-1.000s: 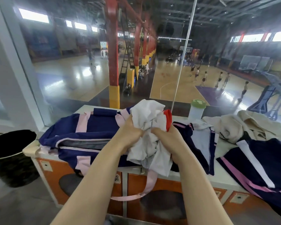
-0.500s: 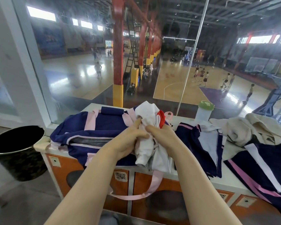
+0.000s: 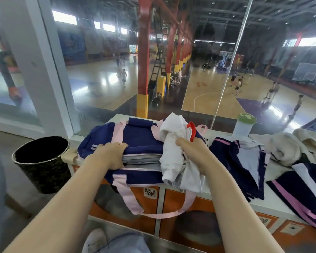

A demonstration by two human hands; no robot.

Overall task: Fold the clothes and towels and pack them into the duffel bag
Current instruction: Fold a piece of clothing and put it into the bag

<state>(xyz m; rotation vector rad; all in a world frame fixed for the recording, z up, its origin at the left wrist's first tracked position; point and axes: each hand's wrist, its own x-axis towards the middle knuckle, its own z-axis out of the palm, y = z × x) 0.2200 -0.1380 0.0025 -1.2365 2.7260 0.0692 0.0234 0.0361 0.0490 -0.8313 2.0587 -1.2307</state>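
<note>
Bunched white garment (image 3: 173, 152) gripped by right hand (image 3: 192, 152), poised at the bag mouth.
Left hand (image 3: 110, 156) curled on duffel bag (image 3: 139, 139) zip edge at 9 o'clock; best spread wide, then feed in flat.

daylit, floor glare, soft, fisheye edges

navy-pink duffel bag (image 3: 135, 143): unzipped, on counter | white garment (image 3: 173, 143): bunched, over opening

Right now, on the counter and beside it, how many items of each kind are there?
Duffel bag: 1
White garment, held in the right hand: 1
Navy garments: 2
Beige towel: 1
Bottle: 1
Bin: 1
Total: 7
</note>
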